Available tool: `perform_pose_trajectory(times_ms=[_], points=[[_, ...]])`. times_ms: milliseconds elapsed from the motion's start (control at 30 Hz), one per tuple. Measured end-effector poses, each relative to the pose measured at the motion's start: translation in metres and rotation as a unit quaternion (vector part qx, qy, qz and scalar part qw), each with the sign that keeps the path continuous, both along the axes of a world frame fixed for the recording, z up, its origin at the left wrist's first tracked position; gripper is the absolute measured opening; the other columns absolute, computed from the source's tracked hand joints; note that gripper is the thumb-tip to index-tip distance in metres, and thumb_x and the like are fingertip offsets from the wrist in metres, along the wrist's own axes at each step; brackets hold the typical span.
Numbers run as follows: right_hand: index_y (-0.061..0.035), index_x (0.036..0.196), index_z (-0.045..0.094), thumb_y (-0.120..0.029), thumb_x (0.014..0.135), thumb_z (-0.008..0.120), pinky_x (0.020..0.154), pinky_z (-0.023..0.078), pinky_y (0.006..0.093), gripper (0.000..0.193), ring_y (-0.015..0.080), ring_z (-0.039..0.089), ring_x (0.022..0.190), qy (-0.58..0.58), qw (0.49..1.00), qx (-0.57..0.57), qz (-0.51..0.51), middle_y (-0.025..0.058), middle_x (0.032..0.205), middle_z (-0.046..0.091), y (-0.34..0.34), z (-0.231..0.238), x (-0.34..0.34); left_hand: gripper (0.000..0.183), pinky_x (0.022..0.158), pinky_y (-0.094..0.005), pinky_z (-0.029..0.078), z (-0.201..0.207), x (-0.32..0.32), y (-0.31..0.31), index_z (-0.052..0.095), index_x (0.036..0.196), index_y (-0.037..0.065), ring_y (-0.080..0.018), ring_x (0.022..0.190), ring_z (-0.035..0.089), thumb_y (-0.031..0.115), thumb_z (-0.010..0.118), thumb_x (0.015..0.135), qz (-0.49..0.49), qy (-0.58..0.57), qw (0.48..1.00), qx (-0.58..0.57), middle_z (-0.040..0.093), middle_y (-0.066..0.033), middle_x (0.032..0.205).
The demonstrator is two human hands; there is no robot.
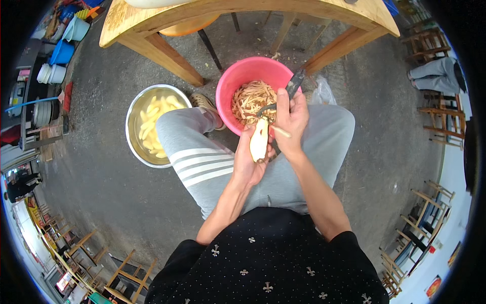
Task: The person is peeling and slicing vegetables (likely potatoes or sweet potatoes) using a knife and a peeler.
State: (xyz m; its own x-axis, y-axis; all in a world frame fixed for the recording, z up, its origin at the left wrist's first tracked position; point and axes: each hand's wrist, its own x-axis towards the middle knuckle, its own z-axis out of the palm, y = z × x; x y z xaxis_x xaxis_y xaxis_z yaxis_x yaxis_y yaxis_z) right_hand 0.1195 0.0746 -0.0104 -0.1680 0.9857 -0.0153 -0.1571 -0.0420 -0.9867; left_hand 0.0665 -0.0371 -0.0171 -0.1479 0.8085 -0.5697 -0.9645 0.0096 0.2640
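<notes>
Left of the pink tub (263,68) with its brown peelings (245,101) stands a steel basin (133,119) of pale peeled pieces (159,115) in liquid; the person's left knee (177,131) comes between the two and hides part of the basin. Beyond the tub is a wooden table (243,9), one leg just past the tub on either side; right of the tub lies a clear plastic bag (323,92). The peeled root vegetable (259,141) is at the tub's near rim, its long axis running from the body toward the tub, the brownish end nearest the person. The left hand (247,161) has its fingers wrapped around it; those of the right hand (292,124) are closed on a dark-handled peeler (295,83). Wall pictures (433,287) well right of the tub are too small to read.
</notes>
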Motion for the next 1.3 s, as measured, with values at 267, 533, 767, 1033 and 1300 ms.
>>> perform_pose_trajectory(times_ms=[267,533,767,1033,1300], points=[[-0.0009,0.115,0.06,-0.016,0.105,0.072,0.06,0.042,0.022,0.021,0.0009,0.056,0.072,-0.403,0.78,0.478,0.009,-0.0034,0.075,0.063,0.087,-0.039,0.024,0.032,0.063,-0.0312,0.046,0.014,-0.002,0.005,0.063,0.12,0.009,-0.0138,0.07,0.058,0.037,0.052,0.11,0.01,0.075,0.997,-0.019,0.065,-0.0047,0.087],[-0.0022,0.115,0.062,-0.024,0.109,0.068,0.058,0.044,0.0204,0.023,0.0016,0.054,0.068,0.017,0.985,-0.145,0.093,-0.0031,0.084,0.066,0.022,0.042,0.019,0.035,0.062,-0.0297,0.047,0.012,-0.007,0.008,0.059,0.129,0.014,-0.0125,0.076,0.06,0.04,0.043,0.111,0.025,0.103,0.994,-0.033,0.068,-0.0024,0.095],[0.0014,0.117,0.058,-0.019,0.111,0.063,0.064,0.051,0.0227,0.022,0.0045,0.062,0.075,0.053,0.983,-0.137,0.109,0.0026,0.091,0.069,-0.017,0.026,0.018,0.042,0.062,-0.0302,0.049,0.011,-0.002,0.011,0.059,0.133,0.016,-0.0134,0.076,0.061,0.044,0.035,0.112,0.008,0.103,0.994,-0.048,0.072,-0.0035,0.103],[0.0018,0.117,0.058,-0.015,0.109,0.067,0.066,0.052,0.0237,0.02,0.0057,0.064,0.077,-0.034,0.999,0.032,0.008,0.0043,0.092,0.071,0.027,0.011,0.01,0.033,0.057,-0.0286,0.045,0.016,-0.007,0.007,0.06,0.124,0.011,-0.0134,0.071,0.056,0.036,0.044,0.11,-0.003,0.108,0.994,-0.009,0.066,-0.005,0.093],[-0.0038,0.095,0.063,-0.024,0.09,0.086,0.089,0.046,0.0458,0.031,0.0315,0.059,0.069,-0.366,0.77,0.522,-0.003,0.0082,0.074,0.06,0.073,-0.004,0.033,0.041,0.061,-0.028,0.045,0.015,-0.016,0.003,0.062,0.128,0.005,-0.015,0.074,0.053,0.039,0.054,0.106,0.004,-0.065,0.997,0.032,0.062,-0.0075,0.097]])
